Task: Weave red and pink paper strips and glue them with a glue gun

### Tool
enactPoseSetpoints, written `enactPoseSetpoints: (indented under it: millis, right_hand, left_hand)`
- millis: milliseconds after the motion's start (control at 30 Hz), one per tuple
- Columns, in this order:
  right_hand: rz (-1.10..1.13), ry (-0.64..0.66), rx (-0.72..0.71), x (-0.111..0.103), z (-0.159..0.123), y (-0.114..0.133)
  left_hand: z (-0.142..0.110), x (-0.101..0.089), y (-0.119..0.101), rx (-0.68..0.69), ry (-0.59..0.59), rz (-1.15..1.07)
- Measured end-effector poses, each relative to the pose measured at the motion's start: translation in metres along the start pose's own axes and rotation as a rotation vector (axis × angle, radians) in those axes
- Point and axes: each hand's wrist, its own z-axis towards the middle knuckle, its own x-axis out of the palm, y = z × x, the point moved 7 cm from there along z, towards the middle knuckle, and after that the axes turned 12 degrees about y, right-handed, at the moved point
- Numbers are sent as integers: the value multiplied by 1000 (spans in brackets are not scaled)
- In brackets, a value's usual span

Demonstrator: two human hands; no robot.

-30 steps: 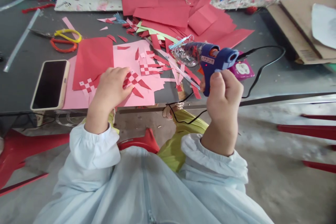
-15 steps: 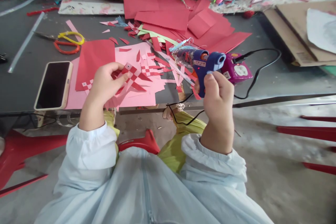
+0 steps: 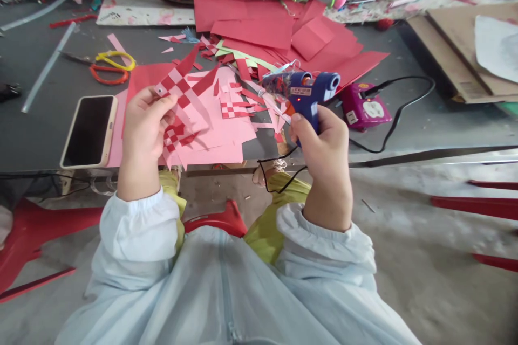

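Note:
Between the thumb and fingers of my left hand (image 3: 143, 124) is a woven paper fish (image 3: 182, 85), checked red and pink, its pointed strips fanning up and to the right. My right hand (image 3: 324, 145) grips the handle of a blue hot glue gun (image 3: 309, 98), whose small red light is lit. The gun's nozzle end points left, over paper scraps, and is hard to make out against them. Beneath the held fish, another checked woven piece (image 3: 172, 140) lies on pink paper (image 3: 226, 145). A third woven piece (image 3: 232, 109) rests between my hands.
Scissors (image 3: 113, 67) and a phone (image 3: 88, 132) lie at the left, near a clear glue stick (image 3: 48, 67). Red paper sheets (image 3: 251, 32) are heaped at the back. A purple power socket (image 3: 366, 108) with a black cord (image 3: 404, 105) stands at the right, before cardboard (image 3: 441, 54).
My left hand has turned and lifted the woven fish, so its strips now point upward. My right hand has shifted slightly left with the glue gun.

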Motion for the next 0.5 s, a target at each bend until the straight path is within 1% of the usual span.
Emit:
enactPoseSetpoints:
  millis: [67, 167, 267, 367, 433, 500]
  right_hand:
    - [14, -4, 13, 2, 0, 3]
    - [17, -3, 47, 5, 0, 6]
    - [5, -4, 55, 9, -1, 10]
    - [15, 20, 53, 16, 0, 12]
    - [19, 43, 57, 22, 1, 13]
    - [12, 61, 59, 27, 3, 14]
  left_hand:
    - [0, -11, 0, 2, -91, -66]
    - [-2, -36, -8, 64, -209, -85]
    - [-9, -67, -16, 126, -322, -57]
    - [-18, -99, -17, 144, -426, -17]
    - [-22, -113, -14, 123, -444, 1]
    - [-24, -121, -12, 115, -441, 7]
